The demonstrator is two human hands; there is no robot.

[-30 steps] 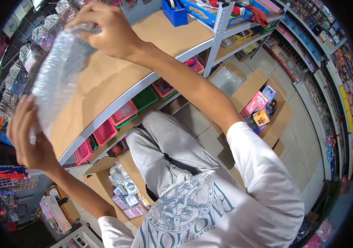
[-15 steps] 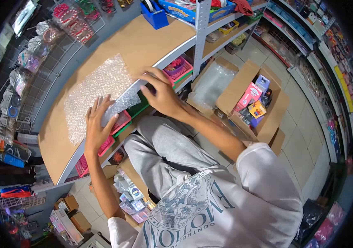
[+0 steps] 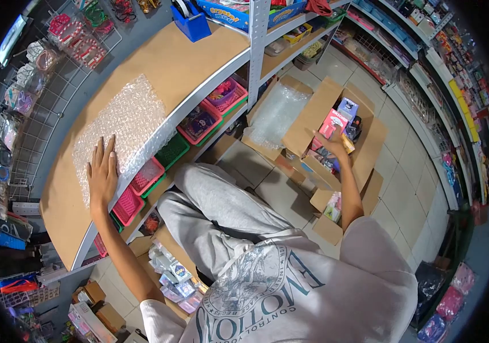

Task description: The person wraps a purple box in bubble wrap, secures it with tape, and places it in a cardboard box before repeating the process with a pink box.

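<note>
My left hand [image 3: 103, 176] lies flat with its fingers stretched out on a sheet of bubble wrap [image 3: 121, 123]. The sheet covers part of the brown tabletop [image 3: 199, 63], and one edge hangs over the front rim. On my right, my right hand [image 3: 334, 147] is inside an open cardboard box [image 3: 307, 123], among small colourful packages. A pink box [image 3: 334, 122] and a purple box [image 3: 347, 107] are just beyond its fingers, with a yellow package [image 3: 347, 143] beside it. The fingertips are partly hidden, so any grip cannot be made out.
Under the tabletop are pink baskets [image 3: 128, 207] and a green basket [image 3: 171, 151]. A blue tape dispenser [image 3: 191, 24] stands at the back. More bubble wrap [image 3: 279, 111] lies in a carton beside the box. Small packages [image 3: 179, 280] fill another carton near my legs. Stocked shelves line the right.
My right hand has left the tabletop edge and moved right, down into the cardboard box. My left hand has flattened onto the bubble wrap. The wrap's front edge now hangs loose.
</note>
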